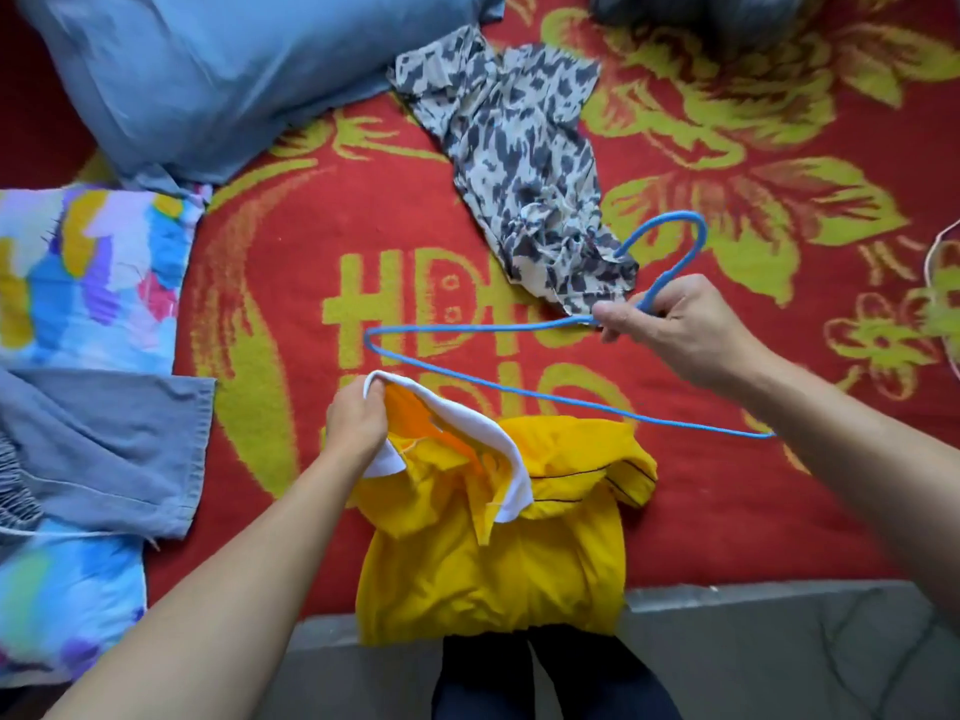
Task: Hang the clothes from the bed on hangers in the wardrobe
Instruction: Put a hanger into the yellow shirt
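A yellow polo shirt (488, 543) with a white collar lies at the bed's near edge, its hem hanging over the side. My left hand (356, 420) grips the white collar and lifts it. My right hand (670, 330) holds a blue wire hanger (467, 379) at the base of its hook, flat above the blanket just beyond the shirt. One hanger end passes behind my right forearm. A leopard-print garment (519, 163) lies crumpled further back.
The bed carries a red blanket (727, 491) with yellow flowers. A blue pillow (218, 70) is at the back left. Blue jeans (109, 449) lie over a colourful sheet (88, 272) on the left. A dark bundle (696, 13) sits at the top. Grey floor (779, 657) is below.
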Demonstrator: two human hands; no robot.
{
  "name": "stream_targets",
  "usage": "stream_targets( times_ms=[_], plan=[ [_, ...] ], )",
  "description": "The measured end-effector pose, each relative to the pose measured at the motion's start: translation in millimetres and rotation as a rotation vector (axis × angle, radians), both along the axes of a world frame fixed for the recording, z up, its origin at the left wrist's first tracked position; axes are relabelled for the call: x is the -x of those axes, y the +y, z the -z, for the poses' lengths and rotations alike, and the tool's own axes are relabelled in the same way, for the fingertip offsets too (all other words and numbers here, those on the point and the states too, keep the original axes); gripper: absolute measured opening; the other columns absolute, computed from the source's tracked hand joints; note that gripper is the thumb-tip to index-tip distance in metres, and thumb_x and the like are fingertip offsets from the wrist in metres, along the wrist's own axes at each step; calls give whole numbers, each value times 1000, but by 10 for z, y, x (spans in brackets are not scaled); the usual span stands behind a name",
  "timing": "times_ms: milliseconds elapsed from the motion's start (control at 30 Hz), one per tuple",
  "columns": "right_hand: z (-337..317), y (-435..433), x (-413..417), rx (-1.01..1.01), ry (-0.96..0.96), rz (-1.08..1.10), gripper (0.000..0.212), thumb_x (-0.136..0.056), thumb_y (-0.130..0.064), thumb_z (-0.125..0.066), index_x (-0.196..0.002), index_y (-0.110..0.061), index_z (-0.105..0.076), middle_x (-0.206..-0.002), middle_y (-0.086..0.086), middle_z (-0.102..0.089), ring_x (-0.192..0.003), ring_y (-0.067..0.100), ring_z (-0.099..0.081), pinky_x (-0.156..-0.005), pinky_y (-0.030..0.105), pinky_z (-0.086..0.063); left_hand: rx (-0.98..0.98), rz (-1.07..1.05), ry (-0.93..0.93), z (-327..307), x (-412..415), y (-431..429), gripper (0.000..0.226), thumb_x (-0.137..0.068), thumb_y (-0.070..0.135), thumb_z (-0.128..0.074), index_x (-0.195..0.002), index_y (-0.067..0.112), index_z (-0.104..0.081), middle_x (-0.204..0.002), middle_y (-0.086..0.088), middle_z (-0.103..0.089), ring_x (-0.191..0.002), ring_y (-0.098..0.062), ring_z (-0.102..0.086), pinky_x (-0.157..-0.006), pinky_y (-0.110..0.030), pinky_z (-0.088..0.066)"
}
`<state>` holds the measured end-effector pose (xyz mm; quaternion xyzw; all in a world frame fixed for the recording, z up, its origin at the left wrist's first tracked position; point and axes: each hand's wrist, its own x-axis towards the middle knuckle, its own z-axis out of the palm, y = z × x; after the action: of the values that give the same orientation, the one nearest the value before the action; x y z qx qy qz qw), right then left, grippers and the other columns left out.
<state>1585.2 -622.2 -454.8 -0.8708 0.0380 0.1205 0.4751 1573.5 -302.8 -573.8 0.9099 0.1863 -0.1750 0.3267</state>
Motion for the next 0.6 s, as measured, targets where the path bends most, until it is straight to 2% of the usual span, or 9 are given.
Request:
stream_targets(
  times_ms=[100,200,267,367,467,533,600],
  plan=[
    [229,-135,179,129,129,-69,33,-82,-42,-71,-65,-14,-75,-37,-5,-40,-37,9,-28,-42,26,-24,3,-13,-22,12,60,34,29,-98,19,-40,-107,8,-65,-107,-20,-66,-103,-38,-58,-82,-41,-42],
    [477,-66,279,238,124,-86,39,-82,-49,-68,-65,-15,-74,-42,-4,-52,-40,11,-40,-47,34,-34,89,89,-95,-117,161,-125,29,-98,21,-41,-104,8,-67,-99,-12,-67,-93,-29,-59,-72,-33,-38],
    [618,93,288,241,141,-127,40,-82,-51,-67,-66,-15,-74,-50,1,-58,-46,15,-47,-51,38,-39,127,215,-125,-195,222,-282,32,-99,28,-41,-102,12,-68,-95,-6,-69,-89,-24,-59,-73,-34,-41],
    [786,351,311,79,195,-204,41,-77,-56,-70,-65,-16,-72,-54,11,-57,-51,15,-42,-52,44,-38,174,330,-108,-242,287,-348,46,-94,49,-31,-104,26,-70,-99,4,-71,-95,-19,-63,-85,-43,-48],
    [867,437,365,-107,233,-213,54,-73,-54,-74,-67,-1,-65,-57,9,-38,-57,17,-32,-54,39,-26,171,337,-99,-273,297,-232,46,-95,48,-30,-104,27,-71,-97,3,-72,-94,-20,-64,-83,-44,-48],
    [837,424,402,-194,266,-214,51,-71,-53,-76,-74,-2,-69,-59,11,-46,-60,16,-39,-57,36,-31,136,355,-88,-300,325,-165,42,-99,38,-34,-101,20,-71,-94,-1,-72,-90,-22,-63,-78,-38,-47],
    [809,327,435,-208,283,-185,32,-74,-46,-78,-79,-14,-75,-63,4,-60,-62,10,-49,-61,34,-40,131,345,-82,-307,381,-101,36,-103,29,-36,-93,23,-70,-91,1,-71,-87,-20,-62,-74,-34,-45]
  ],
)
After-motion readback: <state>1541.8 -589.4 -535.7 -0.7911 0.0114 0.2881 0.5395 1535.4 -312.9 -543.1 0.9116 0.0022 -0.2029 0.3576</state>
